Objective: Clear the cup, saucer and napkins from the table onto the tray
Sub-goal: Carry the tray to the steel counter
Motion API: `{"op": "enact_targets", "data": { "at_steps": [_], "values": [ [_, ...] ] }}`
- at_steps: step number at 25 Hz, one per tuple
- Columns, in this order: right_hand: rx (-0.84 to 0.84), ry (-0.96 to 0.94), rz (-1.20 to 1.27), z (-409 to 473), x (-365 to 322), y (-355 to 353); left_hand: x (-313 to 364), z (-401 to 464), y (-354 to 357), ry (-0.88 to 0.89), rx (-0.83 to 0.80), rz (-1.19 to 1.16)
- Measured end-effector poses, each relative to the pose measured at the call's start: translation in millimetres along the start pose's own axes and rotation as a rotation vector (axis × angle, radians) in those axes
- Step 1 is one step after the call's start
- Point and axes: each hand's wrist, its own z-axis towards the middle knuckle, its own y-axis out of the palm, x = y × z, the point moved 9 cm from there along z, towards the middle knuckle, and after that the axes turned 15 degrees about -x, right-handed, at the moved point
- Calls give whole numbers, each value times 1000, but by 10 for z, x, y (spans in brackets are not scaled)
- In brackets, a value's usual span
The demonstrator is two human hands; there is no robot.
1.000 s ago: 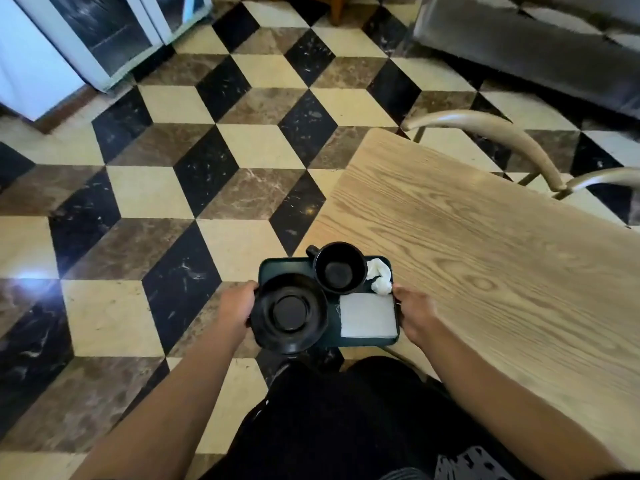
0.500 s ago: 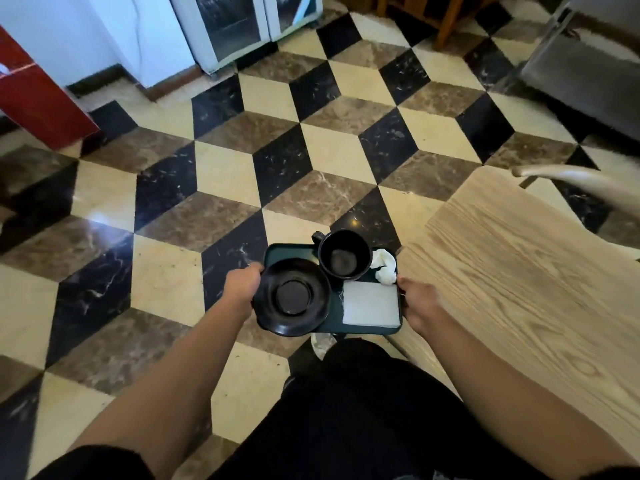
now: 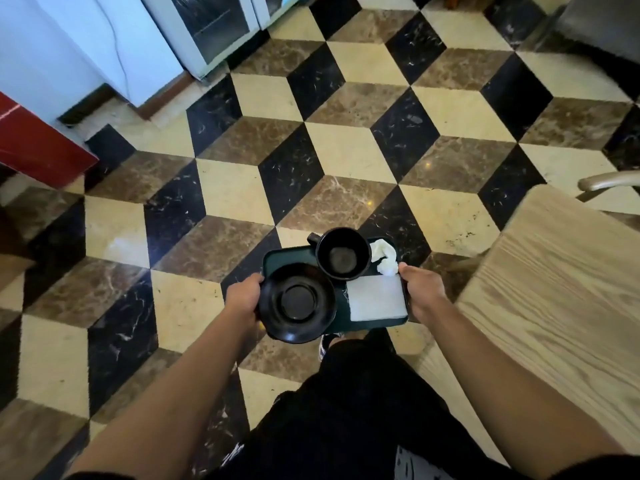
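I hold a dark green tray [image 3: 286, 255] in the air over the tiled floor, left of the wooden table [image 3: 561, 306]. My left hand [image 3: 242, 297] grips its left edge and my right hand [image 3: 422, 289] grips its right edge. On the tray a black saucer [image 3: 297, 302] lies at the near left, overhanging the rim. An empty black cup [image 3: 343, 258] stands at the far middle, handle pointing away to the left. A crumpled white napkin [image 3: 385, 257] lies in the far right corner, and a flat folded white napkin [image 3: 377, 297] lies at the near right.
The table fills the right side, with a curved chair back [image 3: 609, 180] beyond its far corner. A white glass-door cabinet [image 3: 211, 29] and white wall stand at the upper left, a red panel [image 3: 34, 143] at far left. Checkered marble floor lies ahead.
The view has swung left, away from the table, with the tray carried along in both hands. The table now sits at the right edge; the cabinet and red panel have come into view.
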Motion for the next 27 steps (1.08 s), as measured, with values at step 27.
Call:
{"op": "enact_targets", "data": {
  "at_steps": [27],
  "values": [
    [354,-76,271,1980,-2979,199,4134,2538,2825,27,-335,408]
  ]
}}
